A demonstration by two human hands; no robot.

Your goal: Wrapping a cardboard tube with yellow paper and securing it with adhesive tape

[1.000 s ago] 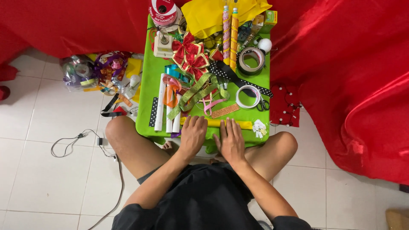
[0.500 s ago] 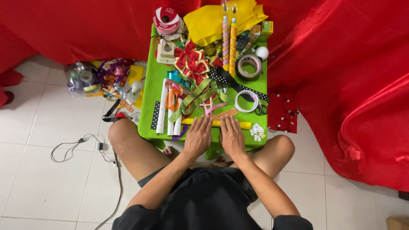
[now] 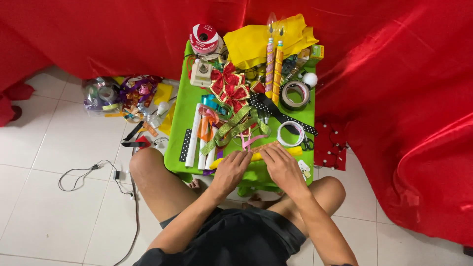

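I sit on the floor at a small green table [image 3: 178, 133] crowded with craft supplies. My left hand [image 3: 231, 170] and my right hand [image 3: 282, 166] both rest palm down at its near edge, fingers on a yellow strip [image 3: 295, 151] and a tan ribbon [image 3: 266, 146] lying there. Whether either hand grips them I cannot tell. Just beyond my fingers lie a green glitter ribbon [image 3: 231, 125], a pink ribbon [image 3: 246, 140] and a white tape ring [image 3: 289, 134]. White rolled sticks [image 3: 193, 135] lie left of my left hand.
Farther back stand a red bow [image 3: 229, 88], a grey tape roll [image 3: 294, 94], two tall decorated tubes [image 3: 274, 66], yellow cloth [image 3: 256, 42] and a red-and-white spool [image 3: 204, 38]. Ribbon rolls [image 3: 118, 96] and a cable [image 3: 93, 170] lie on the tiled floor, left. Red fabric [image 3: 404, 108] drapes behind and right.
The view has shifted slightly lower. Both hands stay at the table's near edge, the fingers shifting slightly on the strips.
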